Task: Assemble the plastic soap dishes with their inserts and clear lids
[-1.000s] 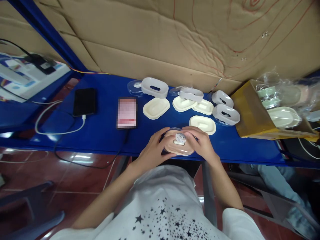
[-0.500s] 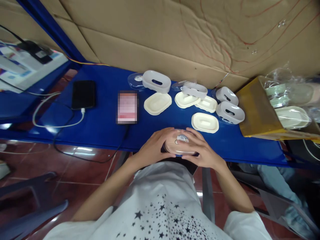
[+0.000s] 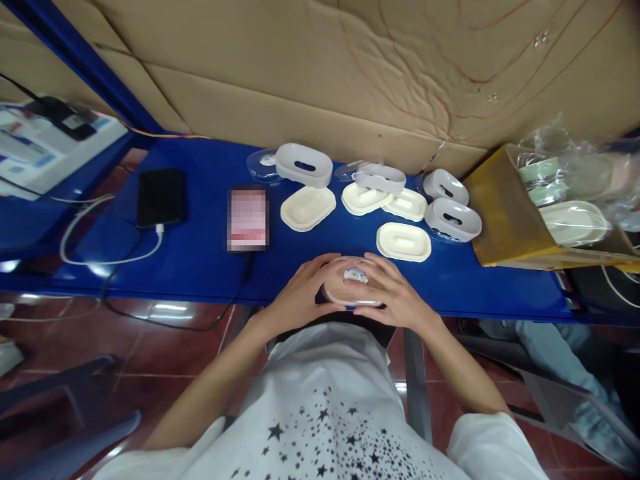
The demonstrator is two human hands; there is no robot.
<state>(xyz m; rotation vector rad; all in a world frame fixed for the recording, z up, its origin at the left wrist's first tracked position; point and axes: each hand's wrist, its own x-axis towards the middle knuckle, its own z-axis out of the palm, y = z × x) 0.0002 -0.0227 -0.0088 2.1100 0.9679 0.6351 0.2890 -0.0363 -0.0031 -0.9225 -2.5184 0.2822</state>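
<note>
A pinkish oval plastic box with a clear lid and a small round white label lies at the near edge of the blue table. My left hand cups its left side. My right hand lies over its right side, fingers spread across the lid. Both hands press on it. Beyond it lie cream oval trays and white oval frames.
Two phones lie on the table at left, with cables trailing off the edge. An open yellow box of bagged parts stands at right. A cardboard wall backs the table. Another person's leg is at lower right.
My hands have settled flatter over the box lid, with the right fingers spreading wider. The view shifted slightly; the other objects stayed put.
</note>
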